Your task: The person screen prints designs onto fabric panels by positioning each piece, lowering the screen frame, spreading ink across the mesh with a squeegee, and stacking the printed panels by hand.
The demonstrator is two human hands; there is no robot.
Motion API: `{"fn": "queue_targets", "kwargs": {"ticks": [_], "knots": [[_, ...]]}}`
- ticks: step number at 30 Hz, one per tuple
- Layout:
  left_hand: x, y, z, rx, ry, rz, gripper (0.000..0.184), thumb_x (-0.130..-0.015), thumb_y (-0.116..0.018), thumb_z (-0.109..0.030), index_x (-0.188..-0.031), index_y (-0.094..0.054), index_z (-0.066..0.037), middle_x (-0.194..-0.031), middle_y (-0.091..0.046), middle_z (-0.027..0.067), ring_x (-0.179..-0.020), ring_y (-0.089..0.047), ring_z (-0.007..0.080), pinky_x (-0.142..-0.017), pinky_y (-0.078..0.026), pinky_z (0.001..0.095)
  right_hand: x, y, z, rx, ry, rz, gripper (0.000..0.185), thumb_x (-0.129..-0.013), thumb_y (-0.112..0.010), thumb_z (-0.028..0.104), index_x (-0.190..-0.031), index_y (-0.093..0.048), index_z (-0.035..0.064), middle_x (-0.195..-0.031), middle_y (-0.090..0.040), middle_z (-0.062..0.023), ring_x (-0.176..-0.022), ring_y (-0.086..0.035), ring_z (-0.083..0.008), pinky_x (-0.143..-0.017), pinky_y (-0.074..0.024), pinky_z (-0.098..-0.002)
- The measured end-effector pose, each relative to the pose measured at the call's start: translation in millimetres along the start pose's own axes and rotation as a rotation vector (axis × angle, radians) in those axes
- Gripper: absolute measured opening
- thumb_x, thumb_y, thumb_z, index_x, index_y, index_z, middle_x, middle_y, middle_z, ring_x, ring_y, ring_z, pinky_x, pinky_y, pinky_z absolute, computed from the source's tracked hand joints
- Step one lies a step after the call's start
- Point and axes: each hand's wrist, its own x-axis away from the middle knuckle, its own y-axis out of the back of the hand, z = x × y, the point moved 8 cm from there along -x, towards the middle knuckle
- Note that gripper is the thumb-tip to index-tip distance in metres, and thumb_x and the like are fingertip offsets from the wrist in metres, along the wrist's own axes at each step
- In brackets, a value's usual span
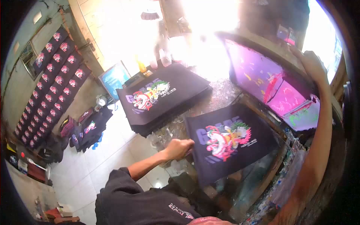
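Observation:
My left hand [178, 149] is closed on the left edge of a dark printed cloth panel [258, 148], which lies on the work surface in front of me. The print on it is colourful, with purple lettering. Up at the right, my right hand [311, 63] rests at the top edge of a raised screen frame [258, 47]; its fingers are partly washed out by glare. Pink and purple mesh [255, 75] fills the frame, which is tilted up behind the panel. Left of the panel sits a thick stack of dark printed panels [183, 84].
Bottles [164, 58] and a blue framed board [115, 79] stand behind the stack. Rows of printed panels [48, 86] hang on the left wall. Dark garments [92, 127] are heaped above the tiled floor [80, 168]. Paint crusts the table's right edge [283, 183].

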Motion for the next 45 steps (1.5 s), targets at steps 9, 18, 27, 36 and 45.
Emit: {"fn": "queue_targets", "kwargs": {"ticks": [9,18,27,36,45], "knots": [[-89.0,112.5,70.1,0.46,0.06,-0.315,0.08,-0.079,-0.043,0.011,-0.156,-0.027,0.0,-0.157,-0.039,0.0279,-0.152,-0.034,0.0374,-0.127,-0.023,0.0421,-45.6,-12.5,-98.8,0.169,-0.036,0.018,0.075,-0.097,-0.059,0.061,-0.106,-0.071,-0.0123,-0.08,-0.064,-0.013,-0.079,-0.061,-0.0187,-0.079,-0.0488,-0.0398],[24.3,341.4,299.1,0.065,0.255,-0.754,0.069,-0.082,-0.052,-0.002,-0.151,-0.045,0.002,-0.156,-0.045,0.0195,-0.145,-0.042,0.0291,-0.121,-0.032,0.0361,-6.7,-3.0,-36.6,-0.03,-0.319,0.164,0.065,-0.099,-0.06,0.054,-0.116,-0.071,-0.0078,-0.098,-0.07,-0.0159,-0.094,-0.066,-0.0258,-0.089,-0.0505,-0.0379],[209.1,240.2,470.6,0.083,0.743,-0.919,0.079,-0.078,-0.069,-0.003,-0.152,-0.042,-0.002,-0.157,-0.043,0.0208,-0.144,-0.043,0.0348,-0.121,-0.033,0.0428,13.3,1.9,13.3,-0.048,-0.473,0.194,0.061,-0.1,-0.059,0.05,-0.118,-0.072,-0.0063,-0.102,-0.073,-0.017,-0.092,-0.068,-0.0262,-0.09,-0.0517,-0.038],[-53.2,160.1,172.3,0.017,0.273,-0.107,0.049,-0.09,-0.076,-0.028,-0.125,-0.054,-0.001,-0.112,-0.063,0.0184,-0.11,-0.064,0.0351,-0.093,-0.053,0.0438,-0.3,-5.4,-8.1,0.024,-0.376,0.205,0.059,-0.102,-0.056,0.047,-0.123,-0.07,-0.0064,-0.107,-0.072,-0.0162,-0.1,-0.066,-0.0256,-0.094,-0.0488,-0.0373],[-64.7,91.9,262.5,0.679,0.51,0.106,0.036,-0.097,-0.073,-0.03,-0.119,-0.065,-0.003,-0.111,-0.067,0.0038,-0.108,-0.058,0.012,-0.094,-0.048,0.0325,-40.0,-22.0,-74.7,0.243,-0.082,0.336,0.066,-0.102,-0.053,0.051,-0.127,-0.065,-0.0088,-0.116,-0.068,-0.0209,-0.113,-0.061,-0.0254,-0.104,-0.0438,-0.0356]]}}
